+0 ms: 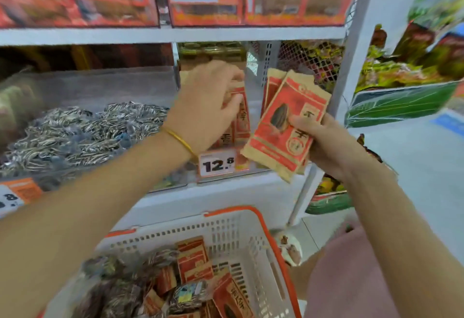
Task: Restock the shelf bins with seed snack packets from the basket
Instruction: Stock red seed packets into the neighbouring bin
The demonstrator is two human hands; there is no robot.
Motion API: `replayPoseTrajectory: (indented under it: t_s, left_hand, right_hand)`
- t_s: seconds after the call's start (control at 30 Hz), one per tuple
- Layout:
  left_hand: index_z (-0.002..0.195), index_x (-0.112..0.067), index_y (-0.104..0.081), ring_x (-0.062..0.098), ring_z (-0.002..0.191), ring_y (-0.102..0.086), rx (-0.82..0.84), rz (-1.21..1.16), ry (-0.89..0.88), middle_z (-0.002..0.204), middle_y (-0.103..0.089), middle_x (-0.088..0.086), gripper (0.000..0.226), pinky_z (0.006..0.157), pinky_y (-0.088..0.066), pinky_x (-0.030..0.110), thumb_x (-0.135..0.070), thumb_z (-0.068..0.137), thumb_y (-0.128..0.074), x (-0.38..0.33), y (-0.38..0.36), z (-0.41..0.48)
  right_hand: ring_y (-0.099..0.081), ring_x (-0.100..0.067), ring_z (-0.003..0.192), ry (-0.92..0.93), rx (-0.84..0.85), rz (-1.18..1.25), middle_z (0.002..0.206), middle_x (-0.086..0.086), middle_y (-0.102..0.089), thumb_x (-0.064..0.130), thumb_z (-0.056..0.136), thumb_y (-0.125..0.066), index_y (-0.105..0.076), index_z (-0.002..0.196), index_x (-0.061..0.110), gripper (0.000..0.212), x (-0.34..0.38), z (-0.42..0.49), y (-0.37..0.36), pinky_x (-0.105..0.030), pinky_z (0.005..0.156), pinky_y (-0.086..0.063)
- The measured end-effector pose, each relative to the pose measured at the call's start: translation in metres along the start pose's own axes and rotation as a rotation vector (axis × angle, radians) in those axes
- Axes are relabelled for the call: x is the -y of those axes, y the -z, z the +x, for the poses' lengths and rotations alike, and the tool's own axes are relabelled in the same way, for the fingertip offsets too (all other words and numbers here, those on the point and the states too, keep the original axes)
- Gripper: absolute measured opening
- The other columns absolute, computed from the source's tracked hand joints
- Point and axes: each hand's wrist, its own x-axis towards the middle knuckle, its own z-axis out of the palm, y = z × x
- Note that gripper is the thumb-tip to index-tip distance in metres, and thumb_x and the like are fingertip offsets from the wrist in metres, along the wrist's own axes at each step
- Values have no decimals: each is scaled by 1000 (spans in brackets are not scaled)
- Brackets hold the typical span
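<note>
My left hand (209,103) reaches into a clear shelf bin (253,167) and grips a red and tan seed packet (239,117) standing upright inside it. Just right of that bin, my right hand (326,142) holds a small stack of the same red seed packets (281,127), tilted, thumb across the front one. Below, a white basket (253,247) with an orange rim holds several more red packets (193,260) and clear packs of striped seeds (120,300).
The bin to the left is heaped with clear striped-seed packs (82,132). Price tags reading 12.8 (217,164) hang on the bin fronts. A white shelf upright (351,49) stands at the right, with a green-fronted display (401,102) beyond it. Boxed red goods fill the upper shelf (160,34).
</note>
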Motion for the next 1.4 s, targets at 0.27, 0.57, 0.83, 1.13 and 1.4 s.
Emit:
replayPoseTrajectory:
  t_s: [0.27,0.57,0.83,1.13,1.4]
  left_hand:
    - [120,-18,-54,25,115,-49,306,296,90,125,-57,3,44,95,-41,39,-46,96,-31,32,-19,8]
    - [130,-20,-48,22,121,-45,285,327,73,129,-55,2,67,102,-37,38,-55,86,-13,34,-21,4]
    - [131,-20,-47,20,122,-43,272,332,82,130,-54,1,70,103,-33,36,-57,86,-10,34,-24,2]
    - [134,-22,-44,18,122,-42,295,306,81,130,-52,0,69,105,-32,35,-57,86,-10,32,-21,1]
    - [134,-22,-45,18,124,-40,292,291,86,132,-51,-1,59,104,-30,33,-52,90,-19,32,-20,1]
  right_hand:
    - [-65,-21,92,-323,72,-157,103,-7,-67,17,87,-64,-60,105,11,19,10,135,7,-42,85,-52]
    - [-64,-24,97,-120,57,-587,113,-6,-63,34,80,-73,-49,124,14,55,-36,170,-8,-33,72,-53]
    - [-57,-28,109,-378,198,-677,126,-5,-51,6,71,-80,-28,117,19,71,-41,150,-17,-36,78,-54]
    - [-52,-33,113,-225,-43,-585,125,-9,-49,-5,70,-76,-30,122,15,73,-35,164,-38,-49,74,-58]
    - [-57,-33,110,-336,17,-557,126,-12,-52,0,70,-79,-26,130,18,82,-43,167,-27,-45,84,-56]
